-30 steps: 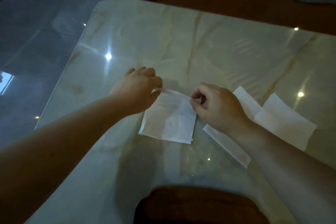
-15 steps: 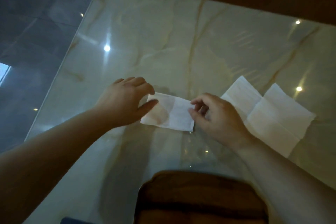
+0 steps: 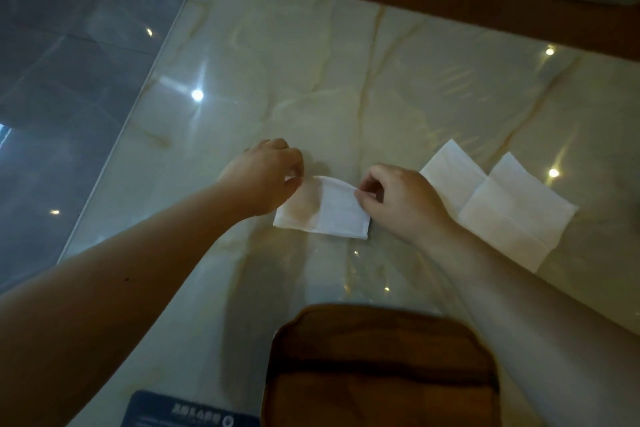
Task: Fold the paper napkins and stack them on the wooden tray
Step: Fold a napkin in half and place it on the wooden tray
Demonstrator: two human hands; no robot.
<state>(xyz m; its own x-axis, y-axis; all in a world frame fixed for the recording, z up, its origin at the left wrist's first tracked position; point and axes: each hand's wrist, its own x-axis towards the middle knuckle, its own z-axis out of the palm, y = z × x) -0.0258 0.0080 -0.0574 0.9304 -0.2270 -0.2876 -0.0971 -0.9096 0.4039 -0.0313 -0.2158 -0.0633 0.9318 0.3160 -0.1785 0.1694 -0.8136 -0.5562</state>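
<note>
- Napkin, partly folded, lies on the marble table, its far edge lifted.
- My left hand pinches its 10 o'clock corner; my right hand pinches its 2 o'clock corner.
- Unfolded napkins lie at 3 o'clock.
- Wooden tray sits at 6 o'clock.

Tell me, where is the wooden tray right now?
The wooden tray sits at the bottom centre of the head view, on the marble table, nearer the person than the napkin being folded.
</note>
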